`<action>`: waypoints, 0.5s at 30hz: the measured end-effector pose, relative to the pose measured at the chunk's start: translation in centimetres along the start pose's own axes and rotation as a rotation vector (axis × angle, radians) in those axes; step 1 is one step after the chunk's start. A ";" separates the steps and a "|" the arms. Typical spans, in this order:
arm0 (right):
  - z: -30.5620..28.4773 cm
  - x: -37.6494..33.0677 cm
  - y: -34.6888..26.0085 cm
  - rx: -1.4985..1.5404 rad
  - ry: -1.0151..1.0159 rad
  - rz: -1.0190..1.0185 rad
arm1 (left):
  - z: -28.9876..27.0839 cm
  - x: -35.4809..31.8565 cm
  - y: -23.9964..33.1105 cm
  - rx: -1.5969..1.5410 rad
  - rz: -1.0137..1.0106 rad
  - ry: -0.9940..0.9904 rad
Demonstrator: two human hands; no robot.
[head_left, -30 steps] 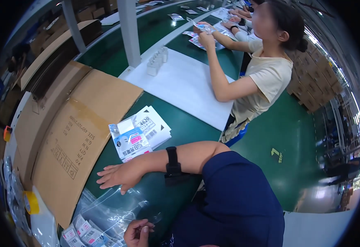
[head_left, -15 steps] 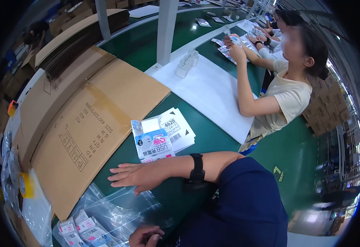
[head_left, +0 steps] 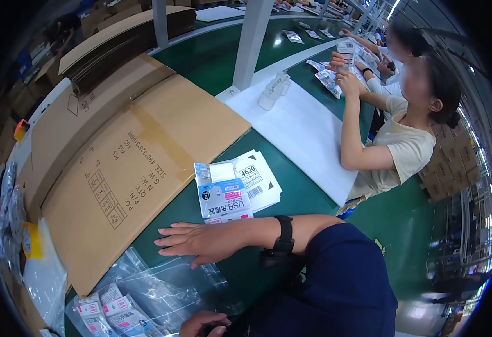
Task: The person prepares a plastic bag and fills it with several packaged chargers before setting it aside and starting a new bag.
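My right hand (head_left: 203, 243) lies flat, fingers spread and pointing left, on the green table beside a clear plastic bag (head_left: 178, 281). Several packaged chargers (head_left: 119, 314) in white, blue and pink packets sit in the bag's left part. At the lower edge my left hand (head_left: 203, 324) shows only in part, its fingers loosely curled and apart, with nothing seen in them. Just beyond my right forearm, another packaged charger (head_left: 223, 194) with a white block on top rests on a stack of white printed sheets (head_left: 262, 182).
A large flattened cardboard carton (head_left: 144, 163) covers the left side. Tape rolls (head_left: 31, 240) stand at its outer edge. Beyond the sheets lies a white foam mat (head_left: 296, 132) with small clear containers (head_left: 274, 91). A co-worker (head_left: 395, 140) sits at the right; a grey post (head_left: 251, 48) rises behind.
The whole scene has shifted a little to the right as the view turned. My hands keep nearly the same poses. The co-worker's hands have moved slightly.
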State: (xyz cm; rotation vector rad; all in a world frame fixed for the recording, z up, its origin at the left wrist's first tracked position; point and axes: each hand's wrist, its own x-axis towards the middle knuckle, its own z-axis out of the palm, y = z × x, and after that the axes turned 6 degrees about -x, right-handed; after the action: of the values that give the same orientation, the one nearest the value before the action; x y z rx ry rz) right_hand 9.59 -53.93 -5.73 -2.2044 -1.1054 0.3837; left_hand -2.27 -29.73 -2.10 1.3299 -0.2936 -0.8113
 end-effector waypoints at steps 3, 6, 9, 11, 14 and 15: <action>-0.1 0.0 0.0 0.002 -0.003 0.001 | 0.0 -0.1 -0.1 -0.070 0.004 0.019; 0.0 0.1 -0.1 0.013 -0.008 0.004 | -0.1 0.0 0.2 -0.049 0.019 0.023; 0.1 0.0 0.1 0.010 0.017 -0.002 | -0.2 -0.1 0.3 -0.040 0.022 0.033; 0.2 -0.1 0.0 0.008 0.011 -0.004 | -0.3 -0.1 0.3 -0.039 0.012 0.045; 0.2 -0.1 0.0 0.003 0.006 -0.001 | -0.4 -0.2 0.1 -0.055 0.023 0.067; 0.2 0.0 0.0 0.005 0.008 -0.001 | -0.4 -0.1 0.1 -0.062 0.027 0.077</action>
State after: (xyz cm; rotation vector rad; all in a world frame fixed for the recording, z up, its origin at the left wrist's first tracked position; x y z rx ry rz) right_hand 9.49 -53.85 -5.94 -2.1992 -1.1000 0.3771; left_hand -2.07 -29.34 -2.11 1.2929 -0.2231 -0.7387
